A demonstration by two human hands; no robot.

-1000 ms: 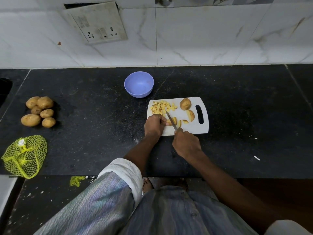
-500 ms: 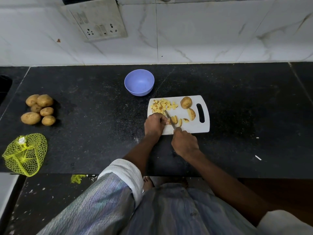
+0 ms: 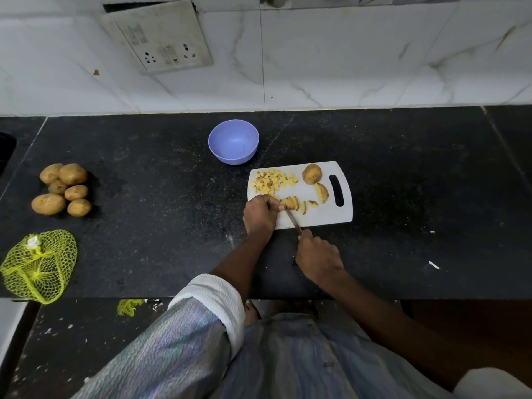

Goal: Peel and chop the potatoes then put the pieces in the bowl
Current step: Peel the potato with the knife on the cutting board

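Note:
A white cutting board lies on the black counter. On its far left is a heap of small potato cubes. A potato half and a wedge lie near the handle slot. My left hand pinches a partly sliced potato piece at the board's near left. My right hand grips a knife whose blade slants up to that piece. Two cut slices lie just right of it. The purple bowl stands behind the board with nothing in it.
Several whole potatoes are piled at the counter's left. A yellow net bag lies at the near left edge. A wall socket plate sits on the tiled wall behind. Small white scraps dot the counter at right.
The knife has drawn back toward me, and my right hand sits a little nearer the counter's front edge. My left hand stays on the potato piece.

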